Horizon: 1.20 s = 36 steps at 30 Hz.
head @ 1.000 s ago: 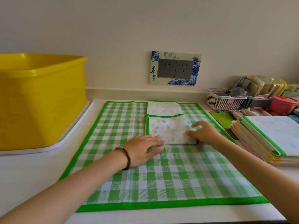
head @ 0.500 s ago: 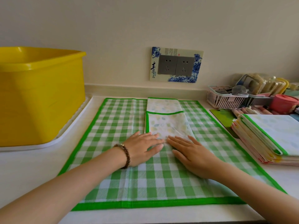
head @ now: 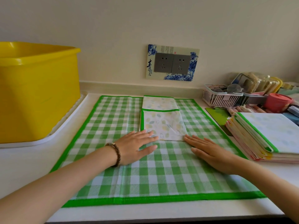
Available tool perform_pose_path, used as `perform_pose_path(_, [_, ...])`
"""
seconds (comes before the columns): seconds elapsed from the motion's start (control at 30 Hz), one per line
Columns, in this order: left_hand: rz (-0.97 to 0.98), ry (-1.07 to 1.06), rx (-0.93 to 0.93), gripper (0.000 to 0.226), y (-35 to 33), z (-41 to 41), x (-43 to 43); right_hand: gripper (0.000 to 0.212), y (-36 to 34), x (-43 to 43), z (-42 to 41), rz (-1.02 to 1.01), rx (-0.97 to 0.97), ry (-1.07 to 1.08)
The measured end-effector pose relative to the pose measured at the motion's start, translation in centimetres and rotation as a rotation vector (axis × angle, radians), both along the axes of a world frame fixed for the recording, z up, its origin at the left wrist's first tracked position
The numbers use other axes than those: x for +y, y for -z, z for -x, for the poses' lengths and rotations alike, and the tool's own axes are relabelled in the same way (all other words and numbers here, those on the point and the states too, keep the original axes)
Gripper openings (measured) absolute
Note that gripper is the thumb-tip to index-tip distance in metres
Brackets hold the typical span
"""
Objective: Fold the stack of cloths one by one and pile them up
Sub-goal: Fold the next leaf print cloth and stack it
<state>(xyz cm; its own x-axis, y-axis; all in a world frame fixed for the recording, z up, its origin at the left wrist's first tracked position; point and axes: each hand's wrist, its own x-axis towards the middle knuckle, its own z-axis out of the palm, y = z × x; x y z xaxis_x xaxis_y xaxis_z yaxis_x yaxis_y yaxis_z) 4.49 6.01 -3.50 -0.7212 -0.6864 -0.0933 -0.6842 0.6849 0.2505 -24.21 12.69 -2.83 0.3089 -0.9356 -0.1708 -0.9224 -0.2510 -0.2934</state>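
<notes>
A green-checked cloth point(head: 113, 123) lies flat on the counter. On its far middle lies a folded pale leaf-print cloth point(head: 163, 123) with a green hem, and a second folded one point(head: 159, 102) sits just behind it. My left hand point(head: 137, 147) lies flat with its fingertips on the near left corner of the front folded cloth. Flat on the checked cloth, my right hand point(head: 210, 154) touches the near right corner with its fingertips. A stack of cloths point(head: 265, 138) waits at the right.
A yellow tub point(head: 37, 94) stands on a white tray point(head: 53, 136) at the left. At the back right are a white basket point(head: 221, 97), a pink lidded pot point(head: 278, 102) and other clutter. Sockets point(head: 172, 63) are on the wall.
My right hand left the folded cloth's right edge, swept to its near edge by my left hand, then slid right along that edge to the corner. My left hand stayed put.
</notes>
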Motion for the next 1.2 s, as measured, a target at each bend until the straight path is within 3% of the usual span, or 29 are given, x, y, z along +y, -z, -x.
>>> perform_pose_path(0.17, [-0.023, -0.011, 0.003, 0.058, 0.0, 0.1, 0.0, 0.052, -1.3, -0.7, -0.5, 0.125, -0.078, 0.105])
perform_pose_path(0.43, [0.031, -0.005, -0.058, 0.06, 0.4, 0.0, 0.4, 0.048, -1.8, -2.8, -1.6, 0.268, 0.233, 0.038])
perform_pose_path(0.67, [-0.075, -0.027, 0.114, 0.063, 0.2, -0.2, -0.2, 0.041, -2.3, -3.2, -2.2, 0.36, 0.34, -0.066])
perform_pose_path(0.87, [0.117, -0.033, 0.222, 0.062, -0.5, -1.8, -0.6, 0.029, -1.5, -1.5, -1.5, 0.724, 0.141, -0.202])
perform_pose_path(0.97, [0.153, 0.005, 0.243, 0.056, -1.1, -2.5, -0.8, 0.026, -1.9, 0.9, -1.7, 0.761, 0.017, -0.25])
perform_pose_path(1.07, [0.244, 0.04, 0.083, 0.089, -1.1, -2.5, -0.9, 0.031, -2.2, 2.9, -1.7, 0.795, -0.053, -0.284])
perform_pose_path(1.2, [0.263, 0.102, 0.046, 0.091, -0.7, -2.4, 0.1, 0.033, -1.7, 3.9, -0.9, 0.859, 0.0, -0.384])
